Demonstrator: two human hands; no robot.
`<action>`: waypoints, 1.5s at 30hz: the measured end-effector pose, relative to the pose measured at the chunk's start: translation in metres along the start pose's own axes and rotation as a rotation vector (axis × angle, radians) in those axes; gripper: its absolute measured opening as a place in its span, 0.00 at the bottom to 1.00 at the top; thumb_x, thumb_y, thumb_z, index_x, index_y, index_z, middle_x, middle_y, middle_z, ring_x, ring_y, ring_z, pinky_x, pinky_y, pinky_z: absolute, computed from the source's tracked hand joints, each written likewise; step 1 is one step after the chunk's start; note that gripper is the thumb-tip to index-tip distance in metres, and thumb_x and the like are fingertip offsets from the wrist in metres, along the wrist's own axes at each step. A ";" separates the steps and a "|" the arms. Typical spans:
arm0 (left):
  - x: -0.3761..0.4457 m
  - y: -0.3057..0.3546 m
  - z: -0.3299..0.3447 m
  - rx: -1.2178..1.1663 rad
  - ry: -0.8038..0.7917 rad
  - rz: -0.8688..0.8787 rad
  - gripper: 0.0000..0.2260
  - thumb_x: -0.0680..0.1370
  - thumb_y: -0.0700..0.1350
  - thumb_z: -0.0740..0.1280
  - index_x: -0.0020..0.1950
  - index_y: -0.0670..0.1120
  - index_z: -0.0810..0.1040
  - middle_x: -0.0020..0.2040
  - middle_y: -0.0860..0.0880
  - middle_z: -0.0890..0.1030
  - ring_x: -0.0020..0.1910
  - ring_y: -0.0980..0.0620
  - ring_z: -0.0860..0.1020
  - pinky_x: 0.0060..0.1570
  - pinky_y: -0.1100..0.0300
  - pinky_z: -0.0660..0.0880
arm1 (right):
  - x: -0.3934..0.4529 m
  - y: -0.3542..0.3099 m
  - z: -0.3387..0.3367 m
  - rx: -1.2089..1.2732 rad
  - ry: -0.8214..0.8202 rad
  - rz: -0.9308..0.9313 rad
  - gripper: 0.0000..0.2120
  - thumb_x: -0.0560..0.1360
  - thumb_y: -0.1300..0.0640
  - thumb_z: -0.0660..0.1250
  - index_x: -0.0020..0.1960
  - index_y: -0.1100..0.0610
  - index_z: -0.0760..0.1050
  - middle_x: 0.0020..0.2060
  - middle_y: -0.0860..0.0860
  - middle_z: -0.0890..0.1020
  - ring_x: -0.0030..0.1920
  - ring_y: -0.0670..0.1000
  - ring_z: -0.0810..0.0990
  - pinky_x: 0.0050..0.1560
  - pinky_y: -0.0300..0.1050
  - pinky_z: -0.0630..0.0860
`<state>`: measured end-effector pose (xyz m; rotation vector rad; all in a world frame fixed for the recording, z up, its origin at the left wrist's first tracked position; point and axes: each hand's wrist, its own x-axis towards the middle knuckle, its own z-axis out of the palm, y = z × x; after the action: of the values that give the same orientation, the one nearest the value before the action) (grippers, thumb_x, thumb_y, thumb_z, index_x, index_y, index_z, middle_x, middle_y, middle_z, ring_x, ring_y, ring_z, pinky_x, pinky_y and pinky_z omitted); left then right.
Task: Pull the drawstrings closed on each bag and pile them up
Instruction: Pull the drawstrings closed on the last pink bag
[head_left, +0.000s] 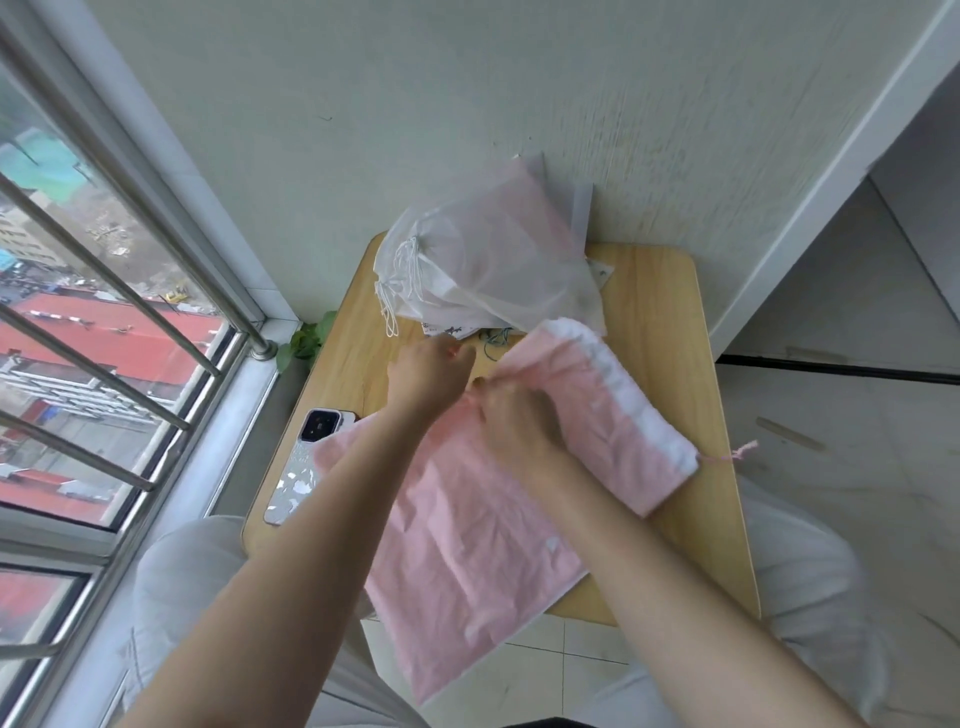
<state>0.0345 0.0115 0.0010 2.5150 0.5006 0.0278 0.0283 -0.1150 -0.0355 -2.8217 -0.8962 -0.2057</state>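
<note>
Now my left hand (434, 371) pinches the pink drawstring (470, 399) while my right hand (514, 421) grips the pink bag (467, 519) mouth, so it cinches.

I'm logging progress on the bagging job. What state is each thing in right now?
Pink fabric drawstring bag: flat on wooden table, mouth partly gathered.
White translucent drawstring bags: piled, cinched.
Left hand: pinching pink cord.
Right hand: gripping bag mouth.
Phone: face down.

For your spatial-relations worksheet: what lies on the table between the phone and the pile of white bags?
In the head view, only bare wooden table lies between the phone and the white bags.
</note>
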 end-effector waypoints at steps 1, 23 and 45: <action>0.004 0.006 -0.004 0.024 -0.057 -0.004 0.16 0.78 0.54 0.59 0.40 0.44 0.77 0.43 0.46 0.81 0.46 0.44 0.77 0.46 0.53 0.74 | -0.003 -0.009 0.003 -0.037 0.010 -0.071 0.15 0.71 0.62 0.64 0.55 0.53 0.80 0.38 0.52 0.83 0.38 0.56 0.83 0.36 0.44 0.70; 0.009 -0.016 -0.017 -0.375 -0.154 -0.111 0.08 0.73 0.43 0.72 0.38 0.40 0.79 0.32 0.49 0.72 0.30 0.52 0.68 0.30 0.63 0.66 | 0.034 0.062 -0.045 0.792 -0.388 0.673 0.11 0.76 0.59 0.59 0.55 0.60 0.75 0.35 0.57 0.82 0.33 0.57 0.83 0.30 0.42 0.74; 0.000 -0.042 -0.046 -0.261 -0.097 -0.399 0.18 0.79 0.57 0.62 0.46 0.42 0.76 0.40 0.46 0.77 0.35 0.48 0.73 0.36 0.58 0.68 | 0.031 0.014 -0.034 0.471 -0.084 0.203 0.14 0.76 0.67 0.59 0.54 0.57 0.80 0.51 0.56 0.75 0.50 0.58 0.77 0.50 0.45 0.71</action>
<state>0.0138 0.0677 0.0168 2.1142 0.8877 -0.1691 0.0591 -0.1156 0.0018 -2.4657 -0.5717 0.1369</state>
